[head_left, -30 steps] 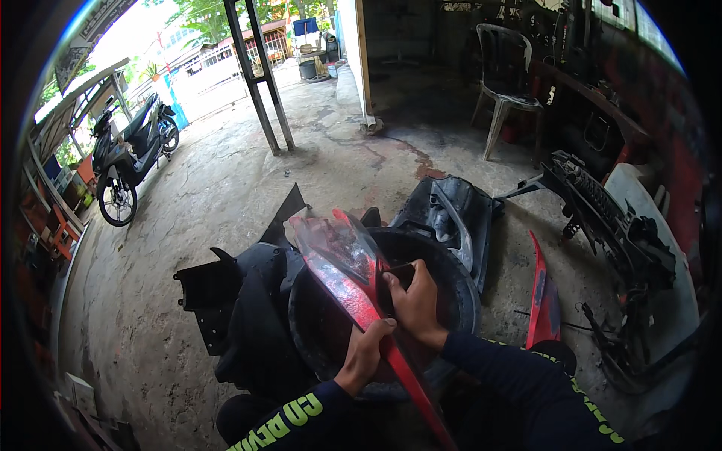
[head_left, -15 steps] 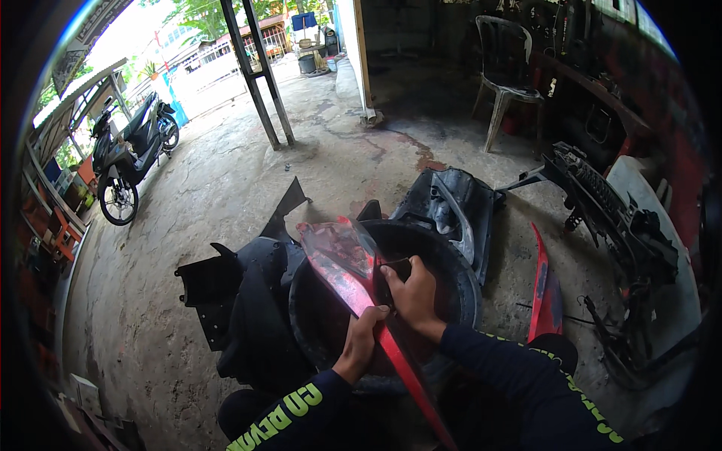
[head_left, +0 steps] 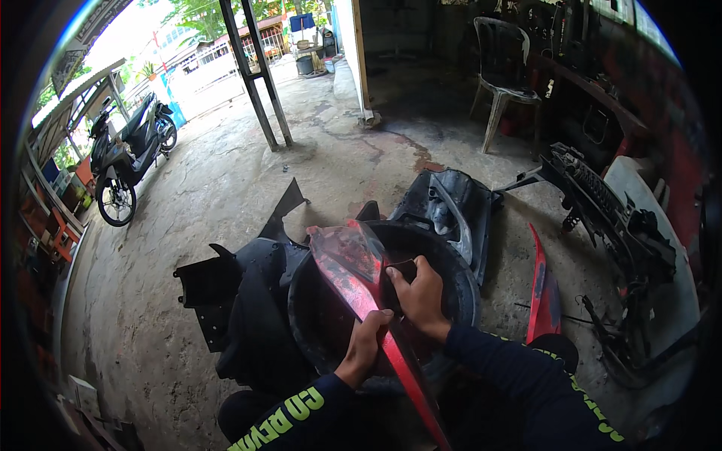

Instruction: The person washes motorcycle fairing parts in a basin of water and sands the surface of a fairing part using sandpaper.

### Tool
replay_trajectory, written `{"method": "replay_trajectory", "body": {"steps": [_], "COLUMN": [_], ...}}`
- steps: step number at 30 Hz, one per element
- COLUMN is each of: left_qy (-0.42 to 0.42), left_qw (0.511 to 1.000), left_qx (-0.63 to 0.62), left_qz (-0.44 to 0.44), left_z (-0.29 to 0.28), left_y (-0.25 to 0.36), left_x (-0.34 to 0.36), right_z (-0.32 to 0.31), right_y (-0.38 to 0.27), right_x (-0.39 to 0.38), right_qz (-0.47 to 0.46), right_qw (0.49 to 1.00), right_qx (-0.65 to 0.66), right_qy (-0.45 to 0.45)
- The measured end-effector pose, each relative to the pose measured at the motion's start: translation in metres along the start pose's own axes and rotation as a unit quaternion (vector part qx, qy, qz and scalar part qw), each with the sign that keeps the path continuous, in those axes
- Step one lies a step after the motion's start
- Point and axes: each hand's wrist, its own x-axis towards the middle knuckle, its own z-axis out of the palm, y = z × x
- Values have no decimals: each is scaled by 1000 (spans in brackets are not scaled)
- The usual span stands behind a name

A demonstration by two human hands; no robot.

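Observation:
A long motorcycle body panel (head_left: 344, 264), red with dull, scuffed patches at its wide end, lies slanted over a large black tub (head_left: 473, 304). My left hand (head_left: 364, 344) is closed around its narrow middle, thumb on top. My right hand (head_left: 423, 301) is closed on a small dark sheet (head_left: 404, 267), which looks like sandpaper, and presses it to the panel's right edge. Its fingertips are partly hidden behind the sheet. Down toward my lap runs the panel's thin tail. Reddish, murky contents show inside the tub beneath my hands.
Black plastic fairings (head_left: 259, 301) crowd the tub's left side. Beyond it sits a dark molded panel (head_left: 455, 214). Another red panel piece (head_left: 543, 293) and a black motorcycle frame part (head_left: 617, 210) lie to the right. Farther off are a plastic chair (head_left: 502, 83), a metal post (head_left: 259, 79) and a parked scooter (head_left: 131, 154).
The panel's wide end has shifted slightly right and down. My right hand has moved a little to the right along with the dark sheet; both hands keep their hold.

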Motion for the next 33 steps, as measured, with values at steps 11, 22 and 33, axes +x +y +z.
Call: {"method": "replay_trajectory", "body": {"steps": [11,22,33], "left_qy": [-1,-26,-31], "left_qw": [1000,999,999], "left_qx": [9,-29,23], "left_qz": [23,-27,7], "left_z": [17,2,8], "left_y": [11,33,30], "left_x": [-7,-14,-12], "right_z": [-5,-3,-13], "right_y": [-6,-3,-2], "right_x": [18,-4,11], "right_qz": [19,-24,-11], "right_qw": [999,999,999], "right_qx": [-26,-31,-20], "right_qy": [17,-35,-26]}}
